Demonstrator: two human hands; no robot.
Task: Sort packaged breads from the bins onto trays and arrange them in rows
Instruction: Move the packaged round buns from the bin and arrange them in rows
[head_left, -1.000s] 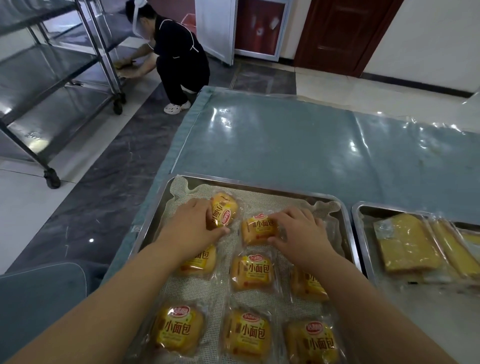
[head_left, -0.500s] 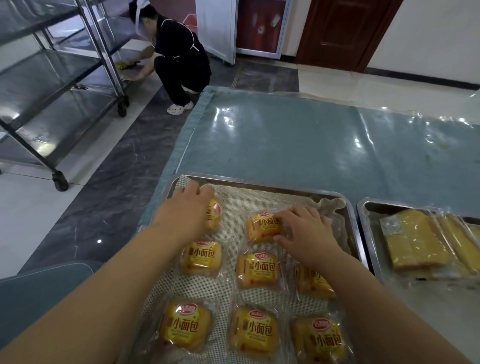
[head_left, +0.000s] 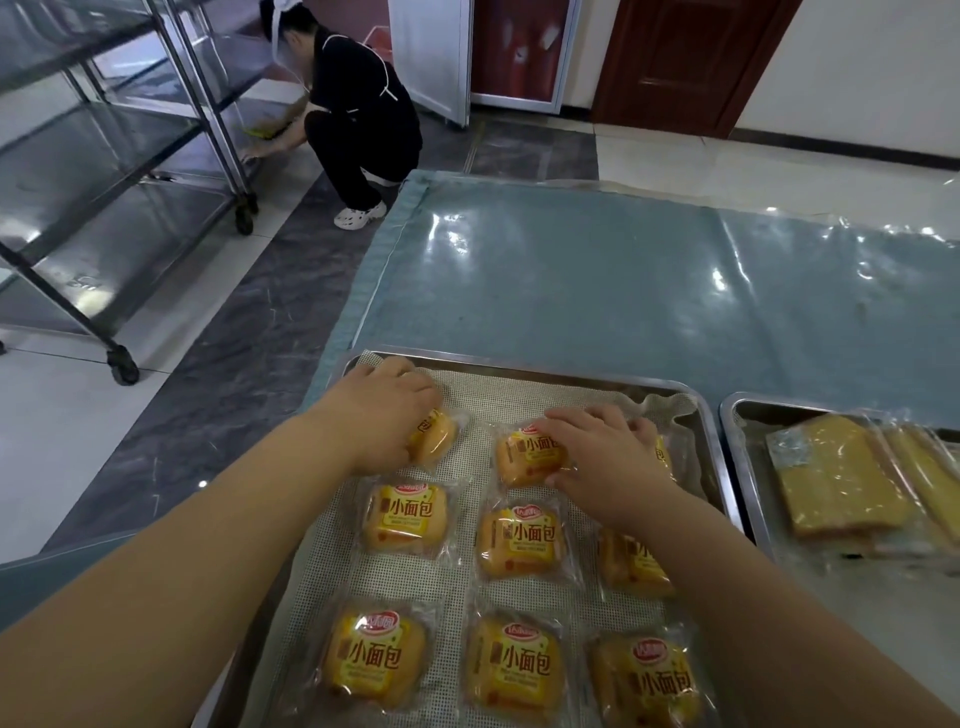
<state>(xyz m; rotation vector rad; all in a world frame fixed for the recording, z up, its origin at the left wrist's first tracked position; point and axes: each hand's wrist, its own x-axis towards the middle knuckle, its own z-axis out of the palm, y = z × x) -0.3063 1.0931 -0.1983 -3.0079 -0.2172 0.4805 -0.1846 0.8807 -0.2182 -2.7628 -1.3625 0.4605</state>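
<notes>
Left grip (head_left: 384, 415) atop bread packet (head_left: 440, 441), clasping it

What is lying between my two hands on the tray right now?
Head view: the corner bread pack held by the left hand, a bare strip of mesh liner, then the middle bread pack under the right hand.
</notes>
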